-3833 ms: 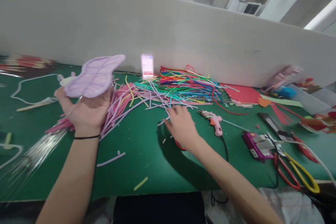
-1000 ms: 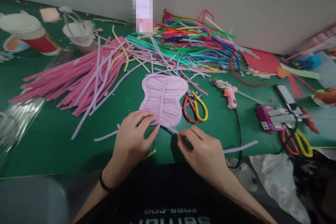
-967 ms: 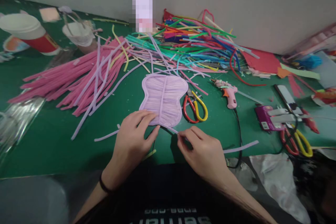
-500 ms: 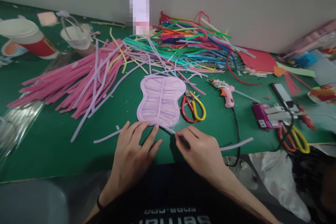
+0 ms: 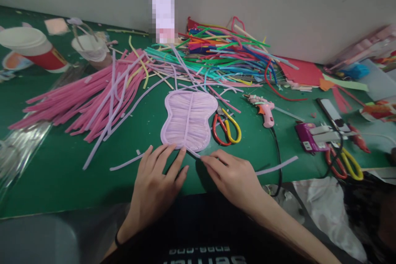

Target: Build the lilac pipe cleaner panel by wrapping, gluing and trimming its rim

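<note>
A lilac butterfly-like panel (image 5: 177,117), made of fuzzy pipe cleaner with a rib down its middle, lies flat on the green table. My left hand (image 5: 161,177) rests at its lower edge, fingers spread, with fingertips touching the rim. Between thumb and fingers, my right hand (image 5: 232,175) pinches a lilac pipe cleaner (image 5: 193,152) that runs out from the panel's bottom near the rib. A length of lilac pipe cleaner (image 5: 125,163) shows left of my left hand, and another length (image 5: 278,166) emerges beyond my right wrist. Red-and-yellow-handled pliers (image 5: 227,128) lie just right of the panel.
Pink pipe cleaners (image 5: 80,95) spread across the left, and a multicoloured pile (image 5: 225,49) fills the back. A pink glue gun (image 5: 266,111) trails a black cord on the right, near a purple power adapter (image 5: 307,136). A paper cup (image 5: 34,47) stands far left.
My right hand has shifted slightly left, closer to the panel, with its pinch nearer the lower edge. My left hand keeps its place. The whole view has moved a little.
</note>
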{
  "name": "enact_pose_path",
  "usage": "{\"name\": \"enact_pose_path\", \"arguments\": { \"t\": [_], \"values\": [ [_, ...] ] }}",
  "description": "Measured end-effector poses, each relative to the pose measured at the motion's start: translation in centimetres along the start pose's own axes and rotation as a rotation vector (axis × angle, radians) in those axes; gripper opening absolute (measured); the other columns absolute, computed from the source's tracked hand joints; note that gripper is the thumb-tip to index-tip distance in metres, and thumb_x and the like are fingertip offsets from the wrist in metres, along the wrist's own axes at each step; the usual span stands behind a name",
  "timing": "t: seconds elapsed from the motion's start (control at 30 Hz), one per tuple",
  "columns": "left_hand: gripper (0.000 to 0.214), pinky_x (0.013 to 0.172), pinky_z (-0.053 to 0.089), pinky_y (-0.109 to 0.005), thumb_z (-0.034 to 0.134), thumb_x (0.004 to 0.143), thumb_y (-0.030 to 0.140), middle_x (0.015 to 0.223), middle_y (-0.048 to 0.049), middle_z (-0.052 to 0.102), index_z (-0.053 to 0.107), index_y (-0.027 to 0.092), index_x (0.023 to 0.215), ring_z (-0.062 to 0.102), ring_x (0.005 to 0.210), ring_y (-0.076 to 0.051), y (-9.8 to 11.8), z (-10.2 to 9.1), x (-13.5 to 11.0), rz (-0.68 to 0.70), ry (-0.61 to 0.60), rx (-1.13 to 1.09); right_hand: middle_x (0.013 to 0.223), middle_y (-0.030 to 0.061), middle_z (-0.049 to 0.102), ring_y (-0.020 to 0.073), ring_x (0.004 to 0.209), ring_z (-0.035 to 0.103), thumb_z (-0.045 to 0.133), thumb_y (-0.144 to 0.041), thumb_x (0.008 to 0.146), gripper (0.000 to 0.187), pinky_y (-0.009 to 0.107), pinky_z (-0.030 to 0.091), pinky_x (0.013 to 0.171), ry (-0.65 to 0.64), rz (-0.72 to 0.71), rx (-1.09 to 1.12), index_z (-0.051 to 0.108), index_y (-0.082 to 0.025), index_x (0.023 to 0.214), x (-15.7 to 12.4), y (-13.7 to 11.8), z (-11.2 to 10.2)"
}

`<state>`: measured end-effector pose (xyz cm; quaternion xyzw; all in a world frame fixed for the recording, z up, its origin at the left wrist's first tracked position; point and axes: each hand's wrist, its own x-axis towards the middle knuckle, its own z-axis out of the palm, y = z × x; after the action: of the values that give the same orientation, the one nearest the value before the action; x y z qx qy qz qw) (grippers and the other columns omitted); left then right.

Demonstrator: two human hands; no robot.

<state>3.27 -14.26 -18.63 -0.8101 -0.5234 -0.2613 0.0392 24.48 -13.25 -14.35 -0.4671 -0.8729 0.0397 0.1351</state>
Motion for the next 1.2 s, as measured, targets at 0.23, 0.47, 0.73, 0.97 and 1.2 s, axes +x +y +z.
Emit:
{"name": "enact_pose_path", "arguments": {
  "t": [0.23,0.47,0.73,0.97,1.2],
  "values": [
    [0.035,0.108,0.043,-0.056,0.063,0.091,0.022,0.123,-0.0141,0.068,0.068,0.018,0.126,0.062,0.117,-0.032,0.0,-0.1,0.0,-0.006,-0.019,0.004,0.099,0.0050,0.073,0.0161,0.080,0.069,0.054,-0.014,0.097,0.024,0.027,0.050,0.069,-0.025,-0.024,0.016,0.066,-0.018,0.118,0.1,0.4,-0.4],
    [0.036,0.107,0.044,-0.056,0.064,0.090,0.022,0.123,-0.0145,0.068,0.068,0.016,0.125,0.062,0.116,-0.033,0.1,0.0,0.1,-0.009,-0.013,0.007,0.097,0.0047,0.074,0.0173,0.083,0.069,0.055,-0.015,0.097,0.022,0.030,0.048,0.070,-0.119,-0.095,0.024,0.068,-0.017,0.114,-0.5,2.4,-2.3],
    [0.042,0.112,0.040,-0.055,0.060,0.092,0.022,0.139,-0.0159,0.061,0.063,0.016,0.134,0.056,0.129,-0.033,0.0,0.0,-0.1,0.032,-0.048,0.018,0.087,0.0025,0.072,0.0159,0.081,0.066,0.058,-0.011,0.095,0.022,0.033,0.037,0.075,-0.136,-0.236,-0.058,0.071,-0.019,0.112,0.5,4.1,-3.3],
    [0.043,0.119,0.028,-0.054,0.050,0.098,0.025,0.150,-0.0103,0.053,0.058,0.013,0.139,0.045,0.142,-0.033,-0.1,0.1,0.0,0.083,-0.113,0.001,0.088,0.0033,0.072,0.0176,0.079,0.064,0.063,-0.014,0.093,0.017,0.035,0.031,0.077,-0.221,-0.327,-0.190,0.073,-0.019,0.105,2.4,4.5,-4.3],
    [0.045,0.121,0.025,-0.054,0.049,0.099,0.025,0.149,-0.0090,0.054,0.055,0.011,0.140,0.044,0.142,-0.033,-0.3,0.1,-0.2,0.099,-0.126,-0.002,0.086,0.0036,0.071,0.0175,0.075,0.058,0.057,-0.008,0.092,0.025,0.036,0.028,0.079,-0.253,-0.422,-0.244,0.073,-0.020,0.106,3.9,4.7,-4.8]
  ]
}}
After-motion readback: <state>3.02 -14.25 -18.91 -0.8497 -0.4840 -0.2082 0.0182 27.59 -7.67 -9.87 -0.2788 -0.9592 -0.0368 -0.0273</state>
